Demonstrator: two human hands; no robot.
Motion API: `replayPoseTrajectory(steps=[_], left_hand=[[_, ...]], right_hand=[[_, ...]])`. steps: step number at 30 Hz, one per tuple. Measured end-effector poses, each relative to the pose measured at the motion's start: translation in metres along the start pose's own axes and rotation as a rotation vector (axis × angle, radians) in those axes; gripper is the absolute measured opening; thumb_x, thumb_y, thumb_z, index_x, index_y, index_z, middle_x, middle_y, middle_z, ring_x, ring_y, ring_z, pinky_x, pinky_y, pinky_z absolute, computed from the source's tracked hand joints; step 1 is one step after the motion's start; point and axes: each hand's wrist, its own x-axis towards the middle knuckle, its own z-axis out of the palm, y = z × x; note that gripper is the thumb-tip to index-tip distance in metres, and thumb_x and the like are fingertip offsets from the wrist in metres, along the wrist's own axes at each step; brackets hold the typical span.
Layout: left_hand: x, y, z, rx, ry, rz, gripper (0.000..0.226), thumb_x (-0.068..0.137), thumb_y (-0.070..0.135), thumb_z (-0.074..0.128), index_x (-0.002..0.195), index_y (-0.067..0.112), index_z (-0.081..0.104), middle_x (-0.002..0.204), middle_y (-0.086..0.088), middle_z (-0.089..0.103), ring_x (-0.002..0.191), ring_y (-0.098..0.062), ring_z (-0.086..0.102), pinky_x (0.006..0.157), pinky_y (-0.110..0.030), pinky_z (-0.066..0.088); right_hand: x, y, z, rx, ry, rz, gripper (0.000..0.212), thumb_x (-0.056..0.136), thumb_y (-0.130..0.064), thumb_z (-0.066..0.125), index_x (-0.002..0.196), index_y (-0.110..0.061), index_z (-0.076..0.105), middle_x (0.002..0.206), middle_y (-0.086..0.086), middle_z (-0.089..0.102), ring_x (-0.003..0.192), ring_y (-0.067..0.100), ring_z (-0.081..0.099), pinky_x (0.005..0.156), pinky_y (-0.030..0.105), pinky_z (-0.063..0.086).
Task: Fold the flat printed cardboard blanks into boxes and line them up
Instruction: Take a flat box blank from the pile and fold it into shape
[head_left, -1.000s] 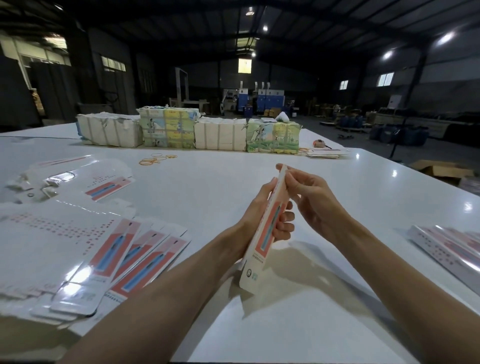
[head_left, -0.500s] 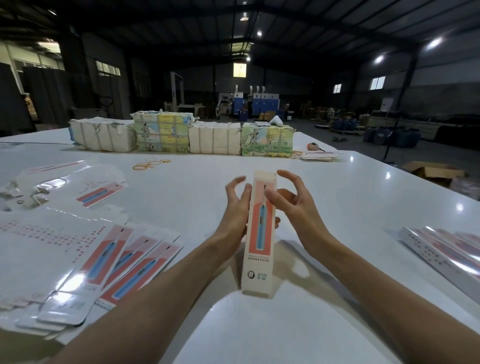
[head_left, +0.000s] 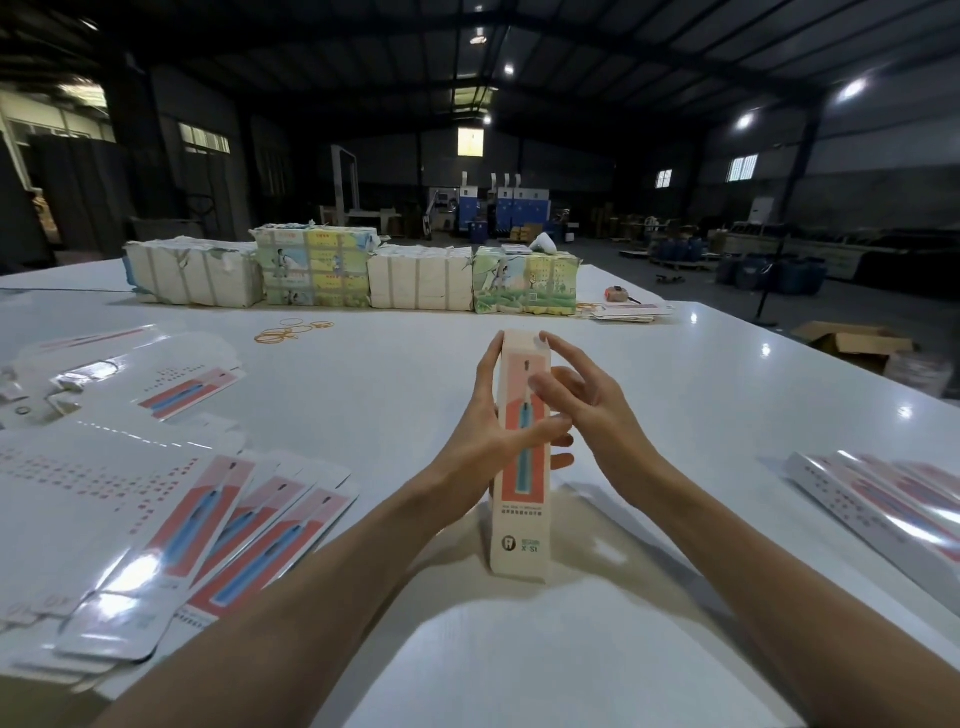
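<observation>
A tall, narrow folded box (head_left: 522, 519) with a pink and red front and a blue toothbrush print stands upright on the white table (head_left: 415, 374) in front of me. My left hand (head_left: 478, 436) grips it from the left, thumb across the front and fingers curled behind. My right hand (head_left: 597, 410) is spread beside it, with one fingertip on the top end and the thumb against the upper front. Flat printed blanks (head_left: 208, 519) lie fanned out at my left. Folded boxes (head_left: 883, 499) lie side by side at the right edge.
Wrapped bundles (head_left: 317, 270) line the far side of the table, with loose rubber bands (head_left: 291, 330) in front and a small stack of blanks (head_left: 628, 312) to their right. An open brown carton (head_left: 852, 340) sits on the floor beyond the right edge.
The box has turned from edge-on to face me and now stands on the table. My left thumb has closed across its front, and my right fingertip has moved onto the top end.
</observation>
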Motion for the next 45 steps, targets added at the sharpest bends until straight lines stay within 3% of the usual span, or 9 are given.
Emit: replayPoseTrajectory(steps=[2,5,11,18,24,31,37,45], left_hand=[[0.001,-0.001,0.000,-0.045,-0.009,-0.009,0.103,0.081,0.018,0.089,0.145,0.069,0.027,0.130,0.008,0.062,0.103,-0.027,0.077,0.075,-0.044,0.066],[0.000,0.001,0.002,0.005,0.014,-0.003,0.087,0.082,0.018,0.083,0.139,0.062,0.033,0.122,0.001,0.065,0.093,-0.026,0.079,0.067,-0.036,0.064],[-0.001,0.002,0.000,0.021,-0.004,-0.051,0.081,0.085,0.017,0.078,0.145,0.045,0.032,0.118,-0.008,0.066,0.088,-0.032,0.079,0.069,-0.042,0.066],[-0.002,0.003,0.000,0.070,-0.066,-0.091,0.083,0.089,0.014,0.080,0.144,0.049,0.029,0.122,-0.008,0.062,0.087,-0.032,0.079,0.068,-0.037,0.065],[-0.003,0.003,0.001,0.137,-0.135,-0.105,0.080,0.088,0.020,0.081,0.137,0.057,0.029,0.114,-0.004,0.065,0.085,-0.029,0.078,0.067,-0.034,0.064],[-0.002,0.000,0.002,0.144,-0.119,-0.114,0.088,0.085,0.024,0.084,0.130,0.068,0.022,0.118,-0.007,0.062,0.080,-0.030,0.079,0.067,-0.033,0.063],[-0.004,0.002,-0.001,0.187,-0.148,-0.102,0.088,0.084,0.023,0.083,0.127,0.070,0.022,0.118,-0.009,0.059,0.078,-0.029,0.078,0.066,-0.033,0.063],[-0.007,0.002,-0.002,0.232,-0.151,-0.067,0.091,0.084,0.018,0.082,0.134,0.062,0.019,0.117,-0.011,0.055,0.080,-0.026,0.077,0.066,-0.034,0.064]], right_hand=[[-0.001,0.000,0.001,-0.016,-0.014,-0.006,0.053,0.100,-0.036,0.068,0.149,-0.036,0.049,0.112,0.000,0.075,0.109,0.022,0.074,0.086,0.035,0.064],[-0.001,0.000,0.003,-0.075,-0.020,-0.028,0.033,0.101,-0.030,0.068,0.133,-0.027,0.059,0.111,0.000,0.074,0.110,0.024,0.073,0.092,0.038,0.063],[0.000,0.003,0.004,-0.086,-0.036,0.011,0.023,0.104,-0.034,0.064,0.125,-0.025,0.062,0.111,-0.001,0.075,0.109,0.021,0.073,0.094,0.037,0.062],[0.006,0.009,-0.001,0.099,0.193,0.081,0.026,0.111,-0.034,0.048,0.133,-0.026,0.059,0.105,-0.001,0.079,0.102,0.022,0.076,0.083,0.032,0.062],[0.006,0.007,-0.013,0.045,0.152,0.019,0.021,0.107,-0.017,0.058,0.125,-0.017,0.067,0.101,0.008,0.080,0.097,0.029,0.078,0.083,0.038,0.065],[0.008,0.007,-0.014,-0.038,0.198,-0.054,0.020,0.108,-0.011,0.054,0.117,-0.017,0.071,0.103,0.000,0.081,0.096,0.026,0.079,0.079,0.037,0.065],[0.011,0.001,-0.020,0.195,0.122,0.101,0.029,0.105,-0.033,0.062,0.109,-0.008,0.076,0.111,0.011,0.078,0.104,0.033,0.076,0.080,0.043,0.065],[0.013,-0.001,-0.018,0.277,0.185,0.242,0.011,0.098,-0.012,0.071,0.102,-0.002,0.076,0.096,0.005,0.076,0.099,0.032,0.077,0.074,0.042,0.064]])
